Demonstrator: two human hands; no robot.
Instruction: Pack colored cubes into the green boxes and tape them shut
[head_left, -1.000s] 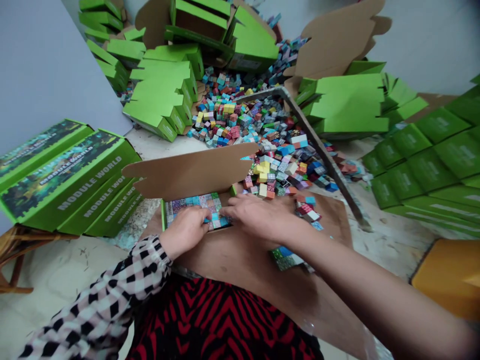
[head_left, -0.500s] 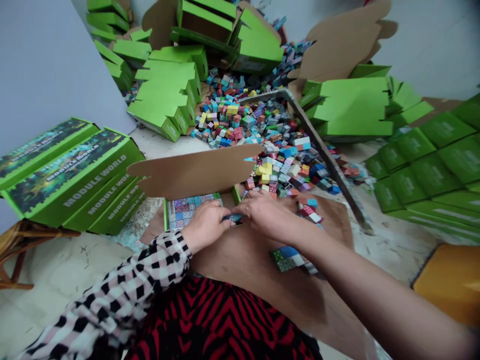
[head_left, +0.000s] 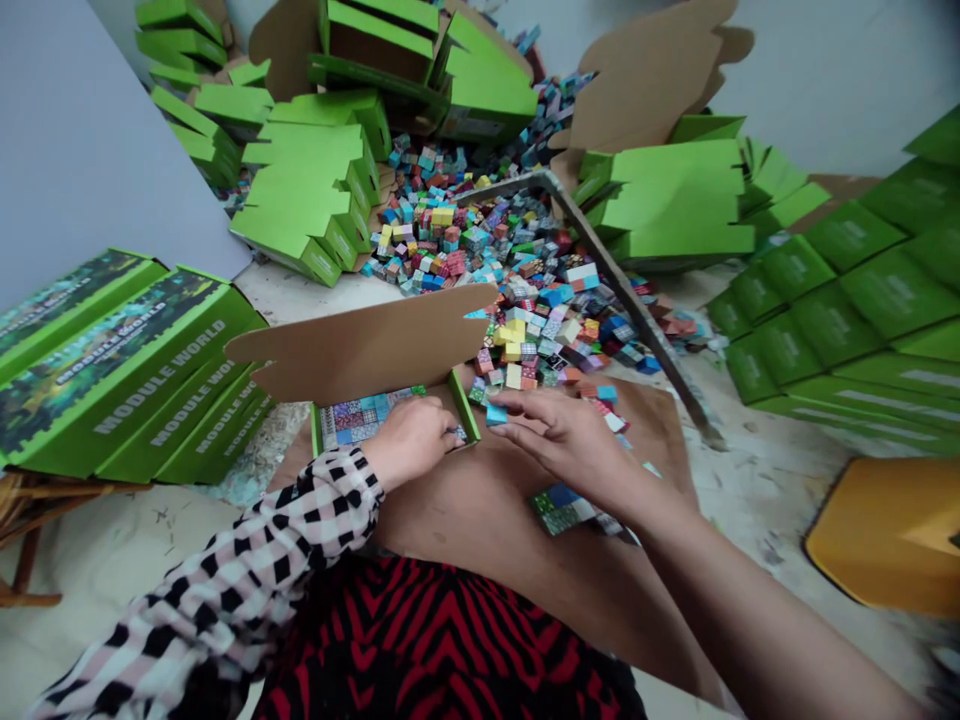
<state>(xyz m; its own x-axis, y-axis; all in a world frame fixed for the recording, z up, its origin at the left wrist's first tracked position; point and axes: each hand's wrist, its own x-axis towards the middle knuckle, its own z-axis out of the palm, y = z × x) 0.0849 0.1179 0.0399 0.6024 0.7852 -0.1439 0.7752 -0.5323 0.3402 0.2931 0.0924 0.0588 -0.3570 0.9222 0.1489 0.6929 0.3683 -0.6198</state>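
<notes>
- Right hand (head_left: 570, 435) pinches a light-blue block (head_left: 496, 414) just outside the three-o'clock wall of the open green carton (head_left: 469, 412); a light, level grip suits.
- Left hand (head_left: 416, 433) curls inside; whether it grips anything, I cannot tell.
- Press the packed blocks (head_left: 364, 413) flush toward nine o'clock.

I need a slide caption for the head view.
Left hand in an open box of blocks, right hand holding a blue block.
</notes>
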